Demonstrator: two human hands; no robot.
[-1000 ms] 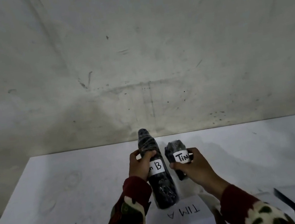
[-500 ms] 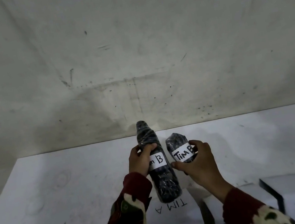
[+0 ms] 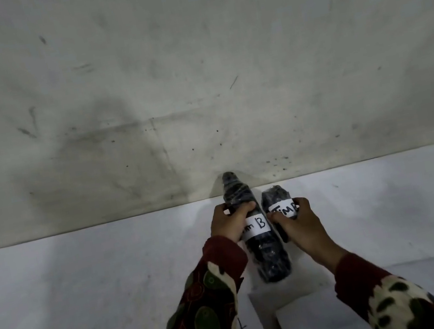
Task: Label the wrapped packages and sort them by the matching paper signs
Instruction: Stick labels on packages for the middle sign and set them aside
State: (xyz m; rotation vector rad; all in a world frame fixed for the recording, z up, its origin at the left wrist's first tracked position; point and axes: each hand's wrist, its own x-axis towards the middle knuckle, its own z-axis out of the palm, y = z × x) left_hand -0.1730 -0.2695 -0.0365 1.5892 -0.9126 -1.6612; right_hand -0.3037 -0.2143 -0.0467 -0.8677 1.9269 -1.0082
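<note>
Left hand (image 3: 230, 221) grips the tall package (image 3: 254, 233), right hand (image 3: 297, 221) the short package (image 3: 277, 203); both upright, side by side above the worktop (image 3: 84, 274), beyond the paper sign (image 3: 326, 328).

Bare workroom: stained grey wall (image 3: 139, 91) behind white table (image 3: 84, 274).

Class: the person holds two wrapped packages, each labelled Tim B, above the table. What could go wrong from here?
1. The left hand grips the tall package near its top, so it could swing or slip.
2. The right hand partly covers the short package label, risking a misread.
3. The paper signs are mostly hidden, so sorting could go astray.
</note>
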